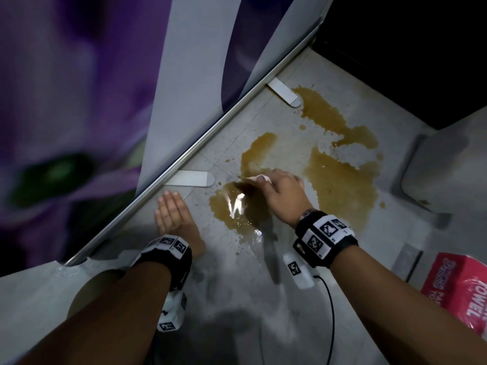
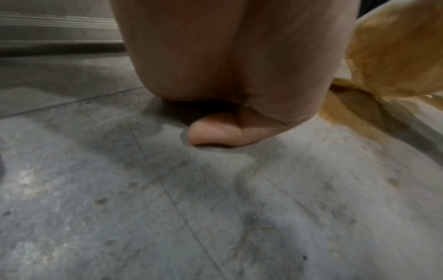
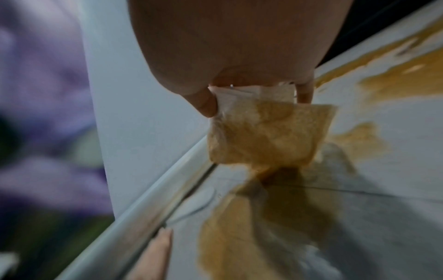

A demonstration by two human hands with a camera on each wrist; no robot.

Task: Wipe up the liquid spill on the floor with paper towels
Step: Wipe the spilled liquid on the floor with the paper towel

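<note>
A brown liquid spill [image 1: 342, 177] spreads in patches over the grey tiled floor [image 1: 237, 285]. My right hand [image 1: 282, 193] pinches a paper towel [image 3: 268, 132] that is soaked brown below and still white at the top; it hangs down and touches the near patch of the spill [image 3: 282, 204]. In the head view only a white corner of the paper towel [image 1: 262, 177] shows past the fingers. My left hand [image 1: 171, 214] lies flat on the floor with straight fingers, left of the spill. The left wrist view shows its palm [image 2: 227, 56] on the tile and the wet paper towel [image 2: 393, 62] at the right edge.
A metal rail [image 1: 210, 135] runs diagonally along a white and purple panel [image 1: 184, 61], with two flat metal feet [image 1: 192, 178] on the floor. A red paper towel pack [image 1: 458, 288] lies at the right edge. A grey rounded object [image 1: 442, 167] stands right of the spill.
</note>
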